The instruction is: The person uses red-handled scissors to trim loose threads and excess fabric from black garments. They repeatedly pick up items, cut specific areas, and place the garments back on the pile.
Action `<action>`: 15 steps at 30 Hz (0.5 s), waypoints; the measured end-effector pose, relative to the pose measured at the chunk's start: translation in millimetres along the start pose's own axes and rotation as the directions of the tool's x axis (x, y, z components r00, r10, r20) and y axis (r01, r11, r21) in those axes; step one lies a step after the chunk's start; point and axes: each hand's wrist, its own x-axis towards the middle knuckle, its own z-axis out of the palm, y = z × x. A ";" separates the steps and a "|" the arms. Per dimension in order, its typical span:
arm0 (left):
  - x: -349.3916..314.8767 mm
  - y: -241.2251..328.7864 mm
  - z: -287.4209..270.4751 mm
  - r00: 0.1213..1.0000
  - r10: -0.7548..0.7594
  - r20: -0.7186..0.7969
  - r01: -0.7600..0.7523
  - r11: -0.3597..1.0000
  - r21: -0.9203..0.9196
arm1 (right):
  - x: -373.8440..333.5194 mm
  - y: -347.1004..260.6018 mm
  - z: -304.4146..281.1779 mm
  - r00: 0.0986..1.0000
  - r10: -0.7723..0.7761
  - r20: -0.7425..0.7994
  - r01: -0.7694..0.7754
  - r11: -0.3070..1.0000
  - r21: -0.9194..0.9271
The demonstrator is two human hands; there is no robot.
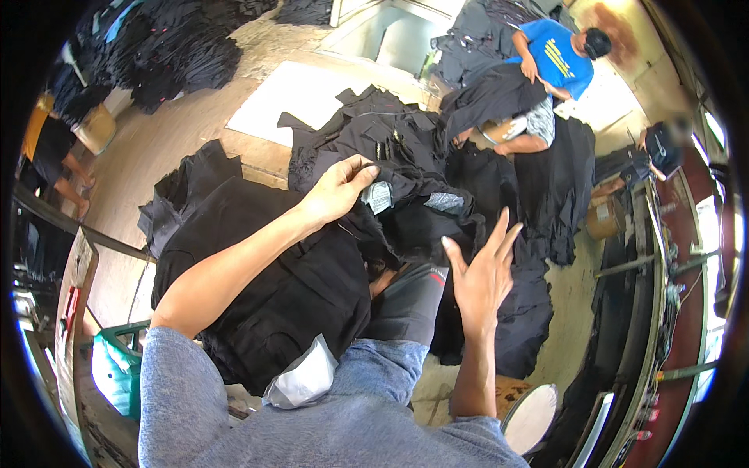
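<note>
One black garment [413, 191], with two pale grey patches showing, is held in front of the lap; its left edge is pinched between thumb and fingers of the left hand [343, 189]; the right hand [485, 277] is spread at its right side, with nothing gripped; whether cloth is touched cannot be told. Soft, limp, fairly light handling is to be expected, with little risk of breakage; the edge seems best gripped, since loose folds may sag; one garment heap [265, 288] is seen near left; one co-worker in blue [554, 62] is seen far right.
</note>
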 end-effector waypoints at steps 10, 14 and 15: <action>-7.1 0.5 16.5 0.913 -0.111 0.393 0.158 0.983 -0.089 | 55.8 -40.3 23.3 0.593 -0.801 -0.081 0.793 0.563 0.235; -6.7 -0.9 10.7 0.877 -0.140 0.460 0.173 0.985 -0.030 | 63.3 -29.6 41.6 0.676 -0.736 -0.042 0.645 0.563 0.517; -6.5 -0.5 9.3 0.874 -0.149 0.463 0.181 0.983 -0.025 | 63.3 -28.3 44.8 0.715 -0.699 0.007 0.553 0.572 0.605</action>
